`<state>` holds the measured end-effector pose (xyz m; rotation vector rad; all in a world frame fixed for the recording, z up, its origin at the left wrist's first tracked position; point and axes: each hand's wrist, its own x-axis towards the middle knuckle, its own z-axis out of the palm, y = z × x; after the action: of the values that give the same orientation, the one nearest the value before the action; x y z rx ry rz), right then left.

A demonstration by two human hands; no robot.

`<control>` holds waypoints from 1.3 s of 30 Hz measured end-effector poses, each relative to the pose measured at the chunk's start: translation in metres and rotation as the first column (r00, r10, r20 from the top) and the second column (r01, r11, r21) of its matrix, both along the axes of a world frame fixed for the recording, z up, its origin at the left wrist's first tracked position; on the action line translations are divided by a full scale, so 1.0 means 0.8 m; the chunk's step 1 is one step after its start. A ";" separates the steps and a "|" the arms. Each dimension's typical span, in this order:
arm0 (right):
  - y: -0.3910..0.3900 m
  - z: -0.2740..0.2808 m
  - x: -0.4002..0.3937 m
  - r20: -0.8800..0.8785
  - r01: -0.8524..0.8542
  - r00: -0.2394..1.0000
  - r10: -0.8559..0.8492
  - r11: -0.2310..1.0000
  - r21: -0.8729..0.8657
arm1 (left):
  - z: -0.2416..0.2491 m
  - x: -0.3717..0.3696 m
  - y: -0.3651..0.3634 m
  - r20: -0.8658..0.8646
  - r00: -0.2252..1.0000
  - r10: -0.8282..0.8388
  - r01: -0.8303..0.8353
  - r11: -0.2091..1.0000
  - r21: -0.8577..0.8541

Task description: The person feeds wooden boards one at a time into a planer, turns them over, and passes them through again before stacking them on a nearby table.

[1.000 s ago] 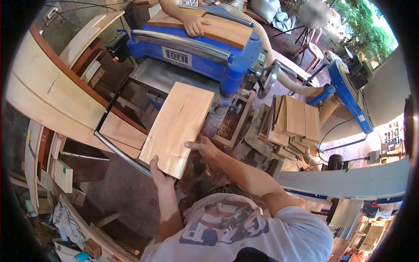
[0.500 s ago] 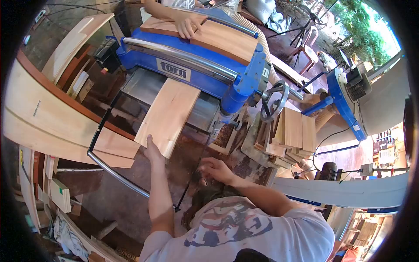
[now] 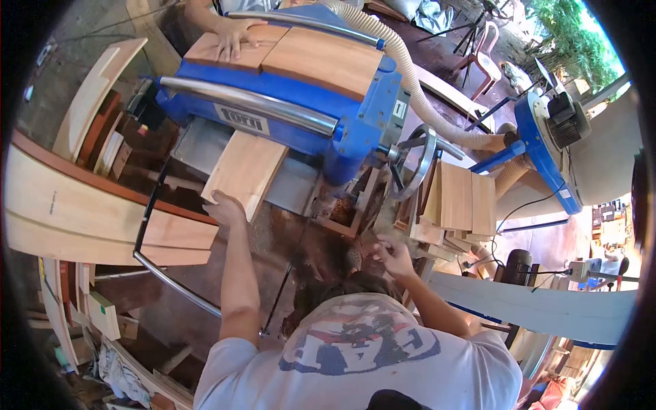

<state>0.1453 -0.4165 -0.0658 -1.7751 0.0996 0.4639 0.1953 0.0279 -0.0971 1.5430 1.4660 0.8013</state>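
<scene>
- My left hand [image 3: 222, 205], left of centre in the frame, presses its fingers together flat against the near end of a pale wooden board [image 3: 242, 169].
- The board lies on the grey table of the blue planer [image 3: 287, 102], its far end under the machine's front roller bar.
- My right hand [image 3: 393, 254], just right of centre, hangs free with fingers loosely curled, touching nothing, near a stack of cut boards [image 3: 456, 201].
- At the top of the frame, another person's hand [image 3: 232, 35] rests spread on reddish boards [image 3: 287, 51] lying on top of the planer.
- A ribbed dust hose [image 3: 410, 75] curves from the machine toward the right.
</scene>
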 end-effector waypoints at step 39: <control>-0.265 -0.092 0.014 -0.515 0.824 0.561 -0.648 0.378 0.422 | 0.097 -0.161 -0.279 0.200 0.889 -0.411 0.392 0.911 0.131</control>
<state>0.1564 -0.6286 -0.1396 -0.8101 0.8362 0.0178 0.0666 -0.1950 -0.0199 1.6859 0.9122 0.7655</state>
